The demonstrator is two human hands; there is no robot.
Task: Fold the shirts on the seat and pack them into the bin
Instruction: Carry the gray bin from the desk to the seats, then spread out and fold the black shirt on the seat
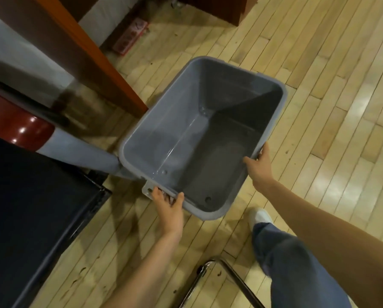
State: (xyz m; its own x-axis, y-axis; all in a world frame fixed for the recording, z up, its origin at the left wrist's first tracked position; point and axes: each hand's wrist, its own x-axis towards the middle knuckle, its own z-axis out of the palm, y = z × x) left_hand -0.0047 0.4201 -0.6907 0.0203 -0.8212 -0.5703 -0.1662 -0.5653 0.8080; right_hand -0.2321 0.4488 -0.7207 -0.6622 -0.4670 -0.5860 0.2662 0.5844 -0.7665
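Note:
A grey plastic bin [141,134] with nothing inside it hangs over the wooden floor in the middle of the head view. My left hand [168,202] grips its near rim at the handle tab, thumb inside the rim. My right hand [258,165] grips the right rim, thumb over the inside wall. No shirts are in view.
A black seat [30,207] fills the lower left. A red-brown wooden desk [92,56] stands behind the bin's left side. A chrome chair leg [226,272] lies at the bottom, beside my jeans leg and white shoe [260,216]. Wooden floor spreads to the right.

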